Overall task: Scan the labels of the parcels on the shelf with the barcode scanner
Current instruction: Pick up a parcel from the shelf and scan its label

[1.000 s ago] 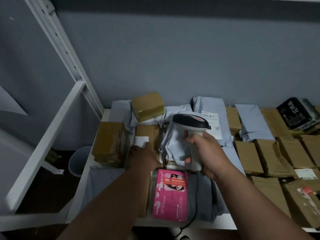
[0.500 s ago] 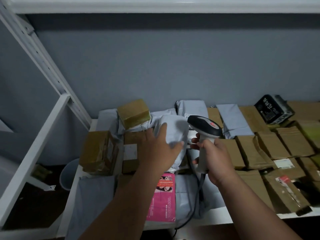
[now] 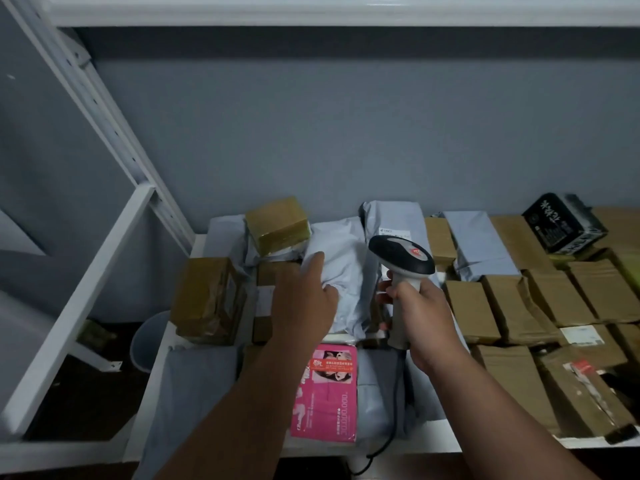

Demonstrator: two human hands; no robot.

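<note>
Crowded shelf (image 3: 446, 432): left hand (image 3: 304, 299) clutches grey mailer (image 3: 341, 271), right hand (image 3: 420, 310) grips scanner (image 3: 403, 261); stacked parcels may slide, hiding labels.

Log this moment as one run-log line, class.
left hand: grips grey mailer bag | right hand: holds barcode scanner | label: none visible

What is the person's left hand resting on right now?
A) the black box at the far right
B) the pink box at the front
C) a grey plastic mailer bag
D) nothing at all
C: the left hand lies on the crumpled grey mailer bag in the middle of the shelf, while the right hand grips the barcode scanner beside it.
</note>
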